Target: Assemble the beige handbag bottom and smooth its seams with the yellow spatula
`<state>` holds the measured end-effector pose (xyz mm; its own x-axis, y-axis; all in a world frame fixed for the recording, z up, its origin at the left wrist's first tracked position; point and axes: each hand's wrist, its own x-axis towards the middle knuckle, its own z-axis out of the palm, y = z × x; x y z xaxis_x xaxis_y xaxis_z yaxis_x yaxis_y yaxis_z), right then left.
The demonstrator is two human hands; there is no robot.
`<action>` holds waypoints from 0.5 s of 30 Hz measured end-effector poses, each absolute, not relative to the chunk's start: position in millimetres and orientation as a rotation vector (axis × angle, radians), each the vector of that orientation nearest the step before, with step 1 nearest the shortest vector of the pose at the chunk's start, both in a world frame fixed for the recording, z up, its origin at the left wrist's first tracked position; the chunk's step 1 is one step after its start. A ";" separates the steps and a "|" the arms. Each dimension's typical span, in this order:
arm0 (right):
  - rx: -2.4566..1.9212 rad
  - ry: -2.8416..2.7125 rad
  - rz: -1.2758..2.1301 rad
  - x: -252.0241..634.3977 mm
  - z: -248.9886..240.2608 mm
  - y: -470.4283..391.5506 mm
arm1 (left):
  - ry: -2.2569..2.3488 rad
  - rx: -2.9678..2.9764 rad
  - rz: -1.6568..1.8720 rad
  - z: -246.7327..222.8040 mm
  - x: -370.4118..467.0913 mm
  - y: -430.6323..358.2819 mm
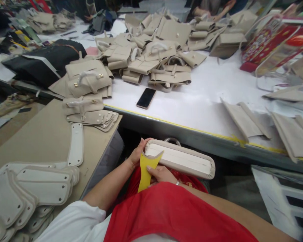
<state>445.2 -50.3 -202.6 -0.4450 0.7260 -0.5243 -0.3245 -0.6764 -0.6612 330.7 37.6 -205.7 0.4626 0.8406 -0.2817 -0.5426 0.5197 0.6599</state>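
Fingers of the right hand (164, 174): closed on a flat yellow piece (146, 171), which is pinched with the thumb laid over its face; how the other fingers are curled beneath cannot be told.
Fingers of the left hand (140, 151): wrapped at the left end of a beige bag (190, 153), which is gripped there; the fingertips are partly hidden.
Bag: held above the lap, just below the near edge of the white table (204, 107); its long white panel (179, 158) is turned upward, and its handle (173, 140) is seen at the far side.
Yellow piece: cut with a concave upper edge, which is overlapped with the bag's near left corner in this view; whether the two are touching cannot be told.
Apron: a red apron (171, 215) is worn over a white sleeve (75, 220).
Table: a phone (146, 98) is laid near the edge; beyond it a pile of beige bags (151, 50) is heaped, and at the right two folded beige pieces (244, 121) are set side by side.
Left board: pale panels (42, 185) are stacked on a brown board (40, 134).
Far side: a co-worker's forearms (223, 10) are partly seen beyond the pile.
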 end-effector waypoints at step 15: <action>-0.999 -0.687 2.145 438.3 -209.0 -45.7 | 1.349 1.933 0.255 -173.2 330.1 67.9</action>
<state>438.3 -45.7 -209.0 -0.4863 0.7470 -0.4533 -0.3447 -0.6407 -0.6860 330.1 67.9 -173.2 0.4245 0.8714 -0.2458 0.7218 -0.1618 0.6729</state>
